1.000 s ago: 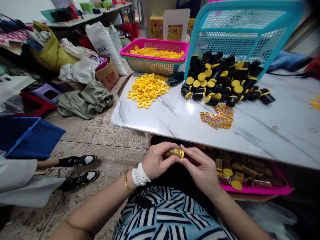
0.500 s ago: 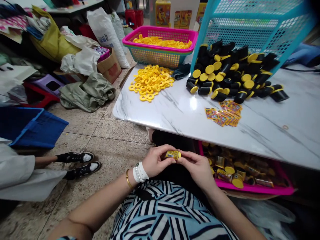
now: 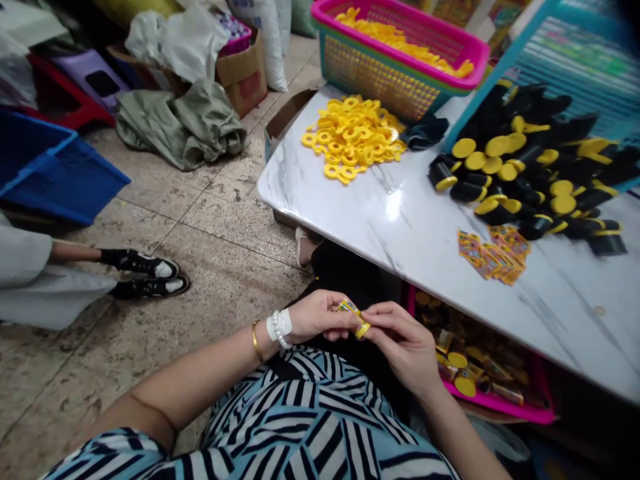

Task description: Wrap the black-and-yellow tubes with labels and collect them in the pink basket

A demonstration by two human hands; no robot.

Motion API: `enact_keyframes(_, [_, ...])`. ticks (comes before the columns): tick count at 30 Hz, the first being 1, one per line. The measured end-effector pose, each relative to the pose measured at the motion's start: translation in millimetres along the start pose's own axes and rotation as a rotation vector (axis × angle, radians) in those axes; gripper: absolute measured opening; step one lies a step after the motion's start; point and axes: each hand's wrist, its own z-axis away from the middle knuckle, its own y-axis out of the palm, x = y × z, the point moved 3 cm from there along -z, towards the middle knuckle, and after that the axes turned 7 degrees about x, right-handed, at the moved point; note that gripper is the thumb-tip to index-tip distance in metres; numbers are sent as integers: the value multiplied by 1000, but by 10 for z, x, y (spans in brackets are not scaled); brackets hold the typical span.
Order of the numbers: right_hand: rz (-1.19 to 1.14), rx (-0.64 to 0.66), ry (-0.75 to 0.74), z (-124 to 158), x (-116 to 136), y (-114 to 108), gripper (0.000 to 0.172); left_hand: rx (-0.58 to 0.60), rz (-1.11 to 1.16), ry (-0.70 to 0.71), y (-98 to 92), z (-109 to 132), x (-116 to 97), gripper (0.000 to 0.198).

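Note:
Over my lap, my left hand [image 3: 315, 317] and my right hand [image 3: 403, 340] pinch the two ends of one small labelled tube with a yellow cap [image 3: 354, 317]. Both hands' fingers are closed on it. On the marble table [image 3: 400, 227] lie a pile of black tubes with yellow caps [image 3: 530, 167], a small stack of colourful stickers [image 3: 495, 253] and a heap of yellow rings [image 3: 355, 137]. Under the table edge, a pink tray [image 3: 500, 400] holds several labelled tubes.
A pink basket of yellow rings [image 3: 400, 53] and a tipped blue basket [image 3: 575, 60] stand at the table's back. On the floor to the left are a blue bin [image 3: 50, 173], green cloth [image 3: 185, 123], a cardboard box [image 3: 245, 73] and another person's feet in black shoes [image 3: 145, 273].
The view has tilted down and to the right. My hands have stayed on the tube and turned it so its yellow cap now points down towards my right hand.

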Motion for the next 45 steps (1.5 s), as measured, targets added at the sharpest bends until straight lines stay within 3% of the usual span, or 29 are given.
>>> enact_keyframes(4, [22,92,-21,-240,46,159,22,80,140,-22,-205,91,-11,47])
enact_keyframes(9, [95,310,-41,-688,62,271,30,36,331,34,-455,171,-106,48])
enact_keyframes(13, [-6,216,-63,-829,91,308,31,71,499,98,-475,198,-175,58])
enact_keyframes(19, [29,139,-4,-755,45,476,30,-124,353,74,-507,183,-72,54])
enact_keyframes(27, [39,-15,-83,-539,-6,682,30,-89,483,122,-526,374,73,46])
enact_keyframes(32, [202,65,-150,-405,-46,607,37,-80,484,204,-382,336,134,49])
enact_keyframes(38, [226,-88,-238,-232,-48,522,31,-131,413,126,-229,238,198,51])
enact_keyframes(42, [319,-87,-231,-90,-67,437,35,-146,291,75,-107,153,249,50])
enact_keyframes(45, [255,-140,-251,6,-93,307,32,-122,336,75,13,69,266,49])
